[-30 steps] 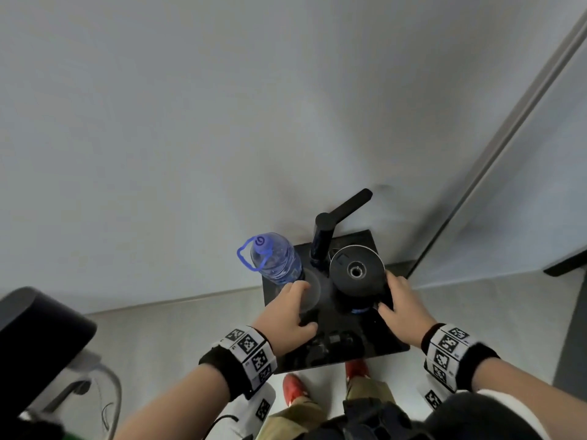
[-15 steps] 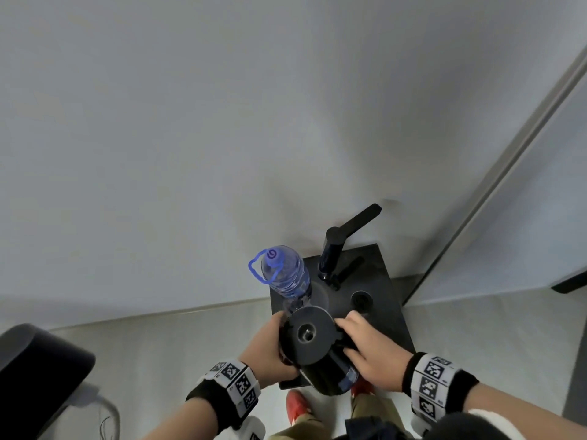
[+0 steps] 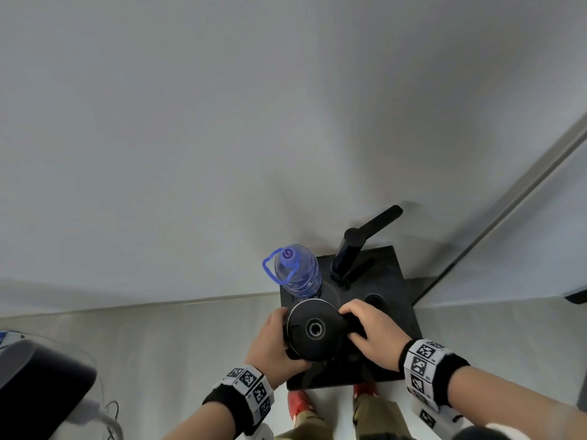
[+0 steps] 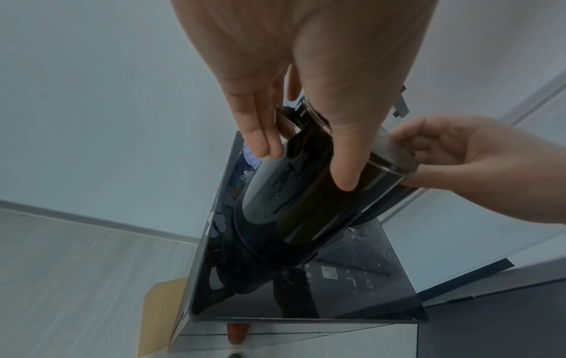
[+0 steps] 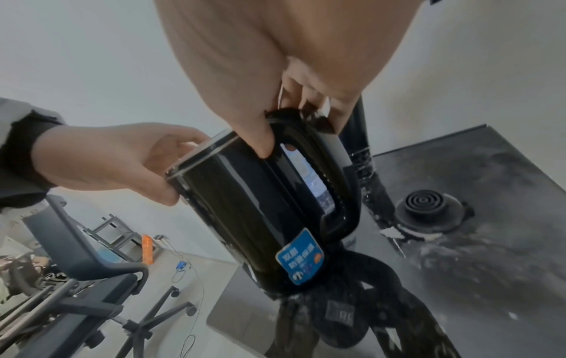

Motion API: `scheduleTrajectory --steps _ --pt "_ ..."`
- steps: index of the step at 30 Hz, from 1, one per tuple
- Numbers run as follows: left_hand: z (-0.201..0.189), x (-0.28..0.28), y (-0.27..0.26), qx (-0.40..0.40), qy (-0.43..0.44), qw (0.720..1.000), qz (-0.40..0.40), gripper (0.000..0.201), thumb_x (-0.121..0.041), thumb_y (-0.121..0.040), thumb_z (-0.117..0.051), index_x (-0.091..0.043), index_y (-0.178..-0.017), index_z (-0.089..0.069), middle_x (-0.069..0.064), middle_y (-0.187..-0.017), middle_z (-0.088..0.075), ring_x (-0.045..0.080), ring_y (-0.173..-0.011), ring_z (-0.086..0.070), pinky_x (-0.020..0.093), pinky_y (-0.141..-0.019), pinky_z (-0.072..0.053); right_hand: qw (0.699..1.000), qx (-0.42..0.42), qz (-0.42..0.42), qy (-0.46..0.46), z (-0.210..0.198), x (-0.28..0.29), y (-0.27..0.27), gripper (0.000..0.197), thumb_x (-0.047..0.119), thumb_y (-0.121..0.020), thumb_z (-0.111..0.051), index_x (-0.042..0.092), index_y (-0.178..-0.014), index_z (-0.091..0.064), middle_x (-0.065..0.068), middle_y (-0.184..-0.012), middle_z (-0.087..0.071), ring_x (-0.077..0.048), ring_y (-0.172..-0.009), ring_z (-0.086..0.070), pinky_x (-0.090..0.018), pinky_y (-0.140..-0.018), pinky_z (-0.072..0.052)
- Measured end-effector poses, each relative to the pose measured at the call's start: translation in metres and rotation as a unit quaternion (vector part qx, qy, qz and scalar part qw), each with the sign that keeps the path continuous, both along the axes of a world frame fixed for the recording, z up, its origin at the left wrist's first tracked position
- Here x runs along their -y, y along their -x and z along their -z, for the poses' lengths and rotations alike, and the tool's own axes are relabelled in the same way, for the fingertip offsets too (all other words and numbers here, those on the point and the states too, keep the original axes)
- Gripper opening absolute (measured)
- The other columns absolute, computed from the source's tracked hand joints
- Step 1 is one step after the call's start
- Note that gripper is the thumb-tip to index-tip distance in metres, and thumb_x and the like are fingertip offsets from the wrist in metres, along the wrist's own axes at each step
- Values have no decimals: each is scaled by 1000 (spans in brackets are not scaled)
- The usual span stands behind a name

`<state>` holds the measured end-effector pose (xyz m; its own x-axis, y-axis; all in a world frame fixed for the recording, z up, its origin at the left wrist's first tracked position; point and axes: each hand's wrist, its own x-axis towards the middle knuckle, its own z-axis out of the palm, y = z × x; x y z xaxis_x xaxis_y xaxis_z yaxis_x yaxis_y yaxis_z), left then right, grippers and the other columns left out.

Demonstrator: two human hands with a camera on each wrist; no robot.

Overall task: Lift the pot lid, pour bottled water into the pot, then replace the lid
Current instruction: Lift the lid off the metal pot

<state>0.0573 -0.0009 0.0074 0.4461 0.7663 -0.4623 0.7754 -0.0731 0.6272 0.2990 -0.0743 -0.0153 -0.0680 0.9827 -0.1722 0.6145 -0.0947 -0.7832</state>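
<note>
Since a second ago the pot (image 3: 313, 331) has come off its round seat (image 3: 374, 300) at the right of the black table (image 3: 403, 300) and now sits nearer the front edge, between both hands, with the lid (image 3: 314, 327) on top. Half a second ago it hung past the front edge; now it is back over the glossy top. In the left wrist view its body tilts, and I cannot tell whether its base touches the table.

The right hand (image 3: 371, 331) grips the pot's handle (image 5: 330, 184), fingers curled through the loop and thumb pressed on the pot's side. The left hand (image 3: 273, 341) holds the pot from the other side, thumb and fingers spread round the body just under the silver rim. A blue sticker (image 5: 301, 259) is on the pot's lower side, below the handle.

Just behind the pot stands the water bottle (image 3: 297, 271), upright at the table's back left, its blue cap on and a blue carry loop hanging off the neck. Beside it to the right rises a black spout (image 3: 352, 249), its arm pointing back and right toward the wall. Touch controls (image 4: 349, 278) show near the table's front edge.

Below the table's front edge are the person's red shoes (image 3: 298, 404). An office chair (image 5: 76, 273) stands on the floor to the left.
</note>
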Motion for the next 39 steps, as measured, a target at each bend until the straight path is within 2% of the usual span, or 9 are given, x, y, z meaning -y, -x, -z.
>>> scheduleTrajectory --steps 4,7,9,14,19,22,29,33,39 --pt "2 -3 0 -16 -8 1000 21 93 -45 -61 -86 -28 -140 -40 -11 -116 -52 8 -89 -55 19 -83 -49 998 57 -29 -26 -11 -4 1 64 36 -71 -70 25 -130 -49 9 -129 -52 -9 -122 -46 -33 -107 -41" --pt "3 -5 4 -16 -5 999 33 89 -43 -65 -84 -26 -141 -41 -12 -115 -51 4 -86 -55 14 -81 -47 990 107 -94 -5 -19 -9 13 103 50 -63 -72 22 -150 -25 4 -153 -33 -13 -142 -28 -32 -119 -25" --pt "3 -6 5 -13 -5 999 40 84 -40 -68 -83 -26 -140 -43 -15 -112 -49 -1 -82 -56 7 -73 -43 980 154 -130 -1 -22 -18 28 114 51 -61 -73 20 -154 -15 2 -158 -25 -16 -145 -22 -35 -121 -21" --pt "1 -11 7 -5 -12 998 55 76 -41 -70 -82 -27 -136 -48 -17 -111 -49 -4 -80 -55 5 -68 -46 959 229 -166 -5 -29 -37 52 108 44 -62 -78 18 -150 -22 -2 -150 -32 -25 -139 -31 -45 -115 -32" --pt "1 -15 8 -4 -11 998 64 76 -50 -67 -77 -29 -134 -48 -20 -110 -51 -3 -79 -56 7 -68 -46 956 240 -167 -16 -32 -40 51 102 47 -60 -76 21 -146 -28 -2 -142 -35 -25 -131 -35 -43 -110 -36" --pt "3 -17 9 -7 1 998 69 75 -43 -70 -81 -28 -136 -47 -17 -110 -51 -1 -80 -55 6 -69 -47 963 219 -154 -25 -38 -39 49 101 50 -59 -74 23 -146 -31 -1 -139 -36 -24 -129 -34 -41 -109 -37" --pt "14 -29 38 -88 32 993 71 84 -40 -72 -79 -27 -144 -38 -11 -110 -53 6 -78 -59 19 -79 -53 988 138 56 -33 -65 7 -36 103 60 -49 -80 24 -138 -44 7 -130 -41 -12 -121 -39 -28 -105 -38" --pt "18 -33 51 -120 45 990 52 77 -32 -76 -79 -24 -142 -41 -9 -107 -55 5 -74 -59 14 -73 -49 965 191 155 92 -29 41 -84 109 60 -45 -78 22 -139 -38 0 -133 -43 -19 -121 -40 -35 -105 -42" --pt "23 -44 45 -142 45 989 5 63 -25 -83 -75 -19 -138 -47 -5 -107 -60 18 -80 -72 20 -76 -51 946 248 74 193 41 60 -74 114 66 -46 -71 19 -144 -36 -5 -139 -45 -26 -124 -43 -40 -104 -44"
